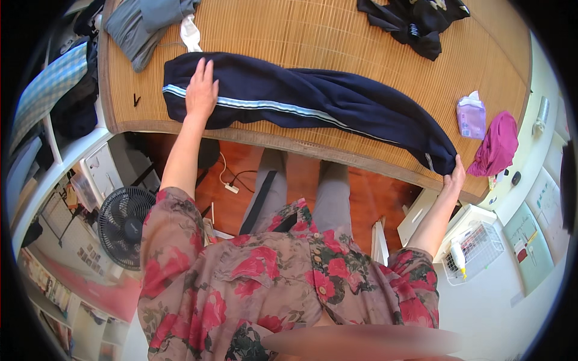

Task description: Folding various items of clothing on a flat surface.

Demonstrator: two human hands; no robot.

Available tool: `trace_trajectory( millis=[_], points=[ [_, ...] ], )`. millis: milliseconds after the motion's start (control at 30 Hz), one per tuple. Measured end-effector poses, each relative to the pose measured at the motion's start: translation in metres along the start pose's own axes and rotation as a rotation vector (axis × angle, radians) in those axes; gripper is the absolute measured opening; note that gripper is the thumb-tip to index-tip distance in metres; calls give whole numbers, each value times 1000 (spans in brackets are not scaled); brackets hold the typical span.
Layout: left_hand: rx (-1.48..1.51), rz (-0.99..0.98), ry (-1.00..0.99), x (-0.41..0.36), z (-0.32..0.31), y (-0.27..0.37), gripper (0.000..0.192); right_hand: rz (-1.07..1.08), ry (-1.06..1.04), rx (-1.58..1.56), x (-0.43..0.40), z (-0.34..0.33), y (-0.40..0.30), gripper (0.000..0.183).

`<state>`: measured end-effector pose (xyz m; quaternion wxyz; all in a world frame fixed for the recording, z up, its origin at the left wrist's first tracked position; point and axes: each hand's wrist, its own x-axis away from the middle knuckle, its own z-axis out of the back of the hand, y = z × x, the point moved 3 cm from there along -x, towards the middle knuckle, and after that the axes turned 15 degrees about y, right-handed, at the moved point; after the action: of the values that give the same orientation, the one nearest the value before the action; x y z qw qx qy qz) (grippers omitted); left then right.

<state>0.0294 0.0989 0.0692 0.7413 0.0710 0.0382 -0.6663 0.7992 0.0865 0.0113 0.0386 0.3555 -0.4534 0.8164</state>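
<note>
Dark navy trousers (289, 94) with a light blue and white side stripe lie lengthwise across a bamboo-slat mat (280, 27). My left hand (202, 92) rests flat on their wide left end, across the stripe, fingers pointing away from me. At the narrow right end, by the mat's near edge, my right hand (455, 175) grips the trousers' dark fabric; part of its fingers is hidden. The far layer of the trousers bulges out beyond the striped one in the middle.
Grey clothing (144, 31) and a white cloth piece (190, 34) lie far left, black clothing (415, 27) far right. A purple tissue pack (471, 116) and magenta cloth (496, 144) sit right. A black fan (128, 228) stands lower left; a white wire basket (474, 250) is lower right.
</note>
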Motion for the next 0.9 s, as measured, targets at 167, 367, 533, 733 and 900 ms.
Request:
trace_trajectory(
  millis=[167, 367, 533, 733, 900],
  points=[
    [32, -311, -21, -45, -33, 23, 56, 149, 77, 73, -5, 8, -4, 21],
    [225, -303, 76, -41, -20, 0, 21, 234, 56, 89, 15, 4, -27, 19],
    [264, -352, 46, 39, 38, -21, 23, 297, 41, 14, 39, 12, -39, 18],
    [131, -196, -388, 136, 53, -15, 28, 471, -223, -67, 108, -35, -58, 16],
    [328, -25, -462, 125, 70, 15, 34, 742, -357, 193, 210, -60, -116, 11]
  ],
)
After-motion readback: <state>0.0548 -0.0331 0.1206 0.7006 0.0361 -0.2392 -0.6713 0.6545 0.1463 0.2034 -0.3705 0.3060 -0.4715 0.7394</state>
